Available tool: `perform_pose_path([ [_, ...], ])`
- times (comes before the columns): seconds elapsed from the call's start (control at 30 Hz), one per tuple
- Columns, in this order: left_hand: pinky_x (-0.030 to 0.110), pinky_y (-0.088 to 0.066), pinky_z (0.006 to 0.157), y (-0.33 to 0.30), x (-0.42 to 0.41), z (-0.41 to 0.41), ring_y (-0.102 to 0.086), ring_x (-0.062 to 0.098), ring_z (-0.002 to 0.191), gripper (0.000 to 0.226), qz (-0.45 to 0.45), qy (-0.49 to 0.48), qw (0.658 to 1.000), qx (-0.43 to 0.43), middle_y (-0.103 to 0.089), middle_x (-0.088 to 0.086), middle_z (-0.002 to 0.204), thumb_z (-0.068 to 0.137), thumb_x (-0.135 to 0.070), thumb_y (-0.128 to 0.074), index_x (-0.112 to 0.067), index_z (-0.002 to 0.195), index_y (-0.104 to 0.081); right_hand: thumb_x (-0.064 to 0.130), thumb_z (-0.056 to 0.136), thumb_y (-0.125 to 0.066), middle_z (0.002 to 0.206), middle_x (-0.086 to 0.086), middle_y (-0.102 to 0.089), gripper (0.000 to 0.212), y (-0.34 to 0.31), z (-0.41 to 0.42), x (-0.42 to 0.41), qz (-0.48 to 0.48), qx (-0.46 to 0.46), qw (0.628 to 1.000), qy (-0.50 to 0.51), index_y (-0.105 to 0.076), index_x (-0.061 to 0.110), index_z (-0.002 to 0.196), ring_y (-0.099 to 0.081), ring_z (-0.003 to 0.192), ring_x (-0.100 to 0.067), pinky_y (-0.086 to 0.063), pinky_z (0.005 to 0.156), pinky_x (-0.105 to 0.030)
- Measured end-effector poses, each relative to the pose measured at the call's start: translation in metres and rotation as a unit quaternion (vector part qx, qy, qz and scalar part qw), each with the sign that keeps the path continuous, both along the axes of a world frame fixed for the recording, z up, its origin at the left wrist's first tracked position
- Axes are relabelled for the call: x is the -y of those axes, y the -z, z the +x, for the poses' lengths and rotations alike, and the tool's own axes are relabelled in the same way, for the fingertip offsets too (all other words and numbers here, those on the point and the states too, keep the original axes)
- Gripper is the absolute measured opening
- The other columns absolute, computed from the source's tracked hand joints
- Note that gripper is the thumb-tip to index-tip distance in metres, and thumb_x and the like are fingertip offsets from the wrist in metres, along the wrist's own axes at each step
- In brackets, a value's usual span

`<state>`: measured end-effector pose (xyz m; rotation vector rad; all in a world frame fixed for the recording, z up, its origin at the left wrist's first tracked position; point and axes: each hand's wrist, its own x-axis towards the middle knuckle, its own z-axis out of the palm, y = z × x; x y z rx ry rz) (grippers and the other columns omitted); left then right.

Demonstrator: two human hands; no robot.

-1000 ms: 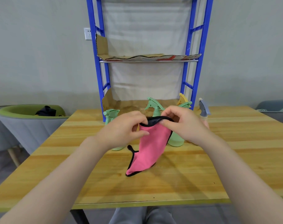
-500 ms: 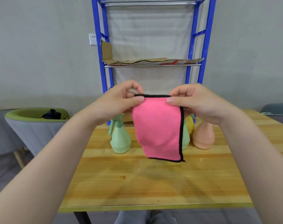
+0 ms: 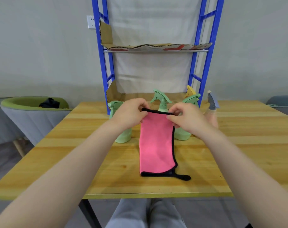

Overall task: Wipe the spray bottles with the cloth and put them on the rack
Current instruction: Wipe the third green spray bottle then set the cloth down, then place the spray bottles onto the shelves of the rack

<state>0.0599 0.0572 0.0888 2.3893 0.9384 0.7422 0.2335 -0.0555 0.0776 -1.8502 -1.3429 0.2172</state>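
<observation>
You pinch the top edge of the pink cloth with black trim (image 3: 156, 142) with your left hand (image 3: 128, 115) and right hand (image 3: 186, 120); it hangs down onto the wooden surface (image 3: 238, 145). No wiping is begun yet, I judge. Next you need one hand free for a green plastic spray bottle (image 3: 161, 100) just behind the cloth, before the blue metal rack (image 3: 204, 46).

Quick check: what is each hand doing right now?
Left hand: pinching the top edge of the pink cloth.
Right hand: pinching the same top edge, other corner.
</observation>
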Motion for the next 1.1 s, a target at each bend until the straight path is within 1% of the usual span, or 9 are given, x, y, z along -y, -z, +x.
perform_pose_path([
  [0.1,0.017,-0.052,0.065,0.016,0.014,-0.009,-0.066,0.005,0.071,0.015,0.000,0.008,1.000,0.009,-0.067,-0.011,0.083,0.087,-0.012,-0.065,-0.026,0.089,-0.066,0.021,0.085,-0.076,0.089,0.006,-0.067,0.013,0.013,-0.004,0.019,-0.027,0.038,0.999,-0.016,-0.065,0.027,0.086,-0.065,0.065,-0.010,-0.043,0.050,-0.013],
  [0.2,0.010,-0.042,0.060,0.043,0.037,-0.027,-0.062,0.002,0.072,0.015,0.002,0.022,1.000,-0.020,-0.065,-0.017,0.079,0.085,-0.015,-0.068,-0.029,0.087,-0.066,0.024,0.083,-0.078,0.073,0.007,-0.065,0.021,0.037,-0.013,0.043,-0.074,0.065,0.994,-0.051,-0.062,0.036,0.078,-0.057,0.059,-0.007,-0.045,0.055,-0.021],
  [0.33,0.020,-0.048,0.069,0.088,0.057,-0.052,-0.061,0.002,0.079,0.019,-0.037,0.071,0.996,-0.028,-0.068,-0.016,0.084,0.082,-0.014,-0.074,-0.032,0.087,-0.068,0.028,0.083,-0.077,0.076,0.020,-0.055,0.011,0.069,-0.023,0.068,-0.128,0.136,0.977,-0.104,-0.068,0.028,0.089,-0.052,0.067,0.003,-0.037,0.061,-0.012],
  [0.43,0.019,-0.044,0.078,0.109,0.057,-0.069,-0.059,0.001,0.086,0.014,-0.070,0.136,0.985,-0.074,-0.068,-0.017,0.089,0.080,-0.027,-0.077,-0.033,0.092,-0.071,0.047,0.086,-0.070,0.089,0.018,-0.060,0.019,0.083,-0.021,0.077,-0.174,0.144,0.961,-0.159,-0.070,0.029,0.093,-0.053,0.079,0.003,-0.039,0.070,-0.012],
  [0.57,0.015,-0.035,0.096,0.109,0.054,-0.074,-0.054,-0.003,0.107,0.029,-0.027,0.186,0.980,-0.072,-0.069,-0.020,0.105,0.089,-0.053,-0.057,-0.029,0.094,-0.073,0.042,0.093,-0.060,0.085,0.012,-0.062,0.022,0.091,-0.018,0.067,-0.082,0.126,0.981,-0.119,-0.072,0.025,0.087,-0.055,0.082,-0.006,-0.045,0.076,-0.028],
  [0.63,0.015,-0.031,0.102,0.110,0.051,-0.066,-0.049,-0.003,0.114,0.026,0.031,0.150,0.986,-0.073,-0.064,-0.015,0.120,0.094,-0.045,-0.057,-0.027,0.109,-0.069,0.037,0.095,-0.058,0.100,0.012,-0.065,0.018,0.096,-0.023,0.060,-0.036,0.140,0.984,-0.106,-0.070,0.026,0.102,-0.056,0.096,-0.006,-0.045,0.087,-0.029],
  [0.77,0.026,-0.020,0.117,0.113,0.046,-0.051,-0.026,0.009,0.144,0.052,0.032,0.114,0.968,-0.222,-0.027,-0.010,0.159,0.099,-0.042,-0.048,-0.031,0.149,-0.036,0.046,0.098,-0.048,0.151,0.015,-0.043,0.044,0.115,-0.023,0.053,-0.150,0.202,0.961,-0.112,-0.048,0.037,0.141,-0.035,0.141,-0.009,-0.024,0.117,-0.034],
  [0.87,0.027,-0.016,0.119,0.114,0.051,-0.038,-0.021,0.008,0.147,0.055,0.033,0.134,0.962,-0.237,-0.021,-0.011,0.161,0.098,-0.049,-0.046,-0.034,0.150,-0.034,0.043,0.102,-0.042,0.158,0.019,-0.031,0.044,0.117,-0.007,0.061,-0.176,0.197,0.960,-0.094,-0.041,0.040,0.146,-0.023,0.147,-0.006,-0.014,0.120,-0.034],
  [1.1,0.034,-0.019,0.118,0.116,0.089,0.024,-0.027,0.014,0.144,0.060,0.111,0.168,0.956,-0.215,-0.029,-0.005,0.159,0.094,-0.059,-0.044,-0.032,0.148,-0.039,0.033,0.104,-0.040,0.157,0.027,-0.024,0.044,0.115,0.046,0.110,-0.227,0.160,0.960,-0.034,-0.037,0.047,0.145,-0.019,0.149,-0.008,-0.009,0.123,-0.040],
])
